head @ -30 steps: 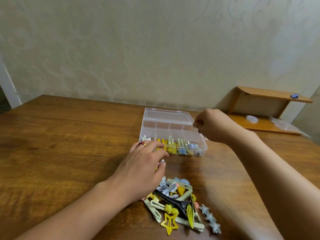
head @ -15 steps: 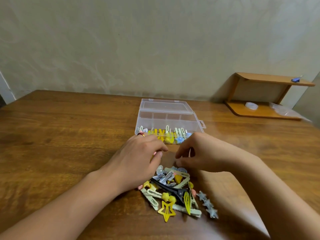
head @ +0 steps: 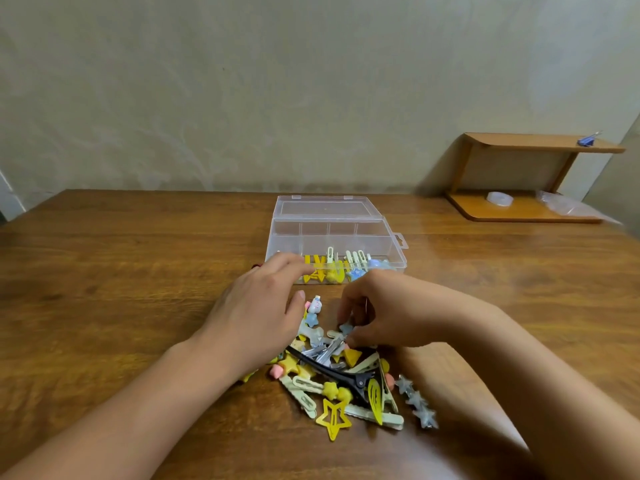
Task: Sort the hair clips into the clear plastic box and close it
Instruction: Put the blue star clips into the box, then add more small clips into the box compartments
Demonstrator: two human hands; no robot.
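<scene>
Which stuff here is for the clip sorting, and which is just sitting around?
For the job:
- pile of hair clips
- clear plastic box
- clips already in the box

Just lying about:
- wooden shelf
- white ring
- blue clip on the shelf top

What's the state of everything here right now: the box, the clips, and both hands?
Clear plastic box: open, lid laid flat behind it, partly filled along the front row.
Clips in the box: yellow, cream and blue ones, lined up.
Pile of hair clips: loose on the table, unsorted.
Left hand: fingers relaxed, over the pile's edge; a hold cannot be told.
Right hand: fingers curled, pinching at a small blue clip.
</scene>
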